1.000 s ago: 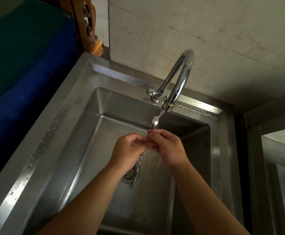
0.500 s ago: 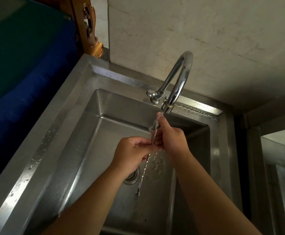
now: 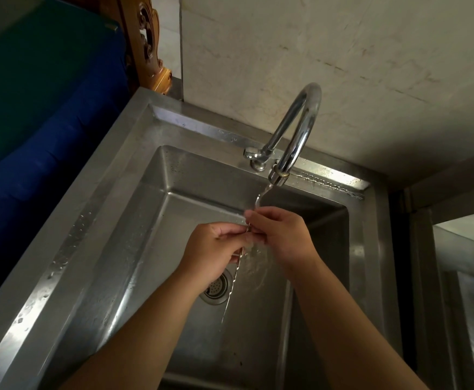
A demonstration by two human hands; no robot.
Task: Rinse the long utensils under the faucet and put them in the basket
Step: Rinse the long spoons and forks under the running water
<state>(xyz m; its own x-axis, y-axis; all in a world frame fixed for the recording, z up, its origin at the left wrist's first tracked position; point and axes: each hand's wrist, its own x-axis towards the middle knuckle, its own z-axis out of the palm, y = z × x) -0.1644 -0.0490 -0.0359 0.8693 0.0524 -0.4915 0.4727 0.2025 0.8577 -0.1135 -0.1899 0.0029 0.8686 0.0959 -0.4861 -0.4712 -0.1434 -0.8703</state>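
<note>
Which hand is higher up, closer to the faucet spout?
The right hand: its fingertips reach up just under the faucet spout, where the water lands. The left hand grips the utensil lower, above the drain.

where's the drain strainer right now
In the head view the drain strainer sits in the sink floor, just below the left hand, partly hidden by that wrist, with the long utensil hanging beside it.

Both hands (image 3: pixel 254 240) pinched together
</note>
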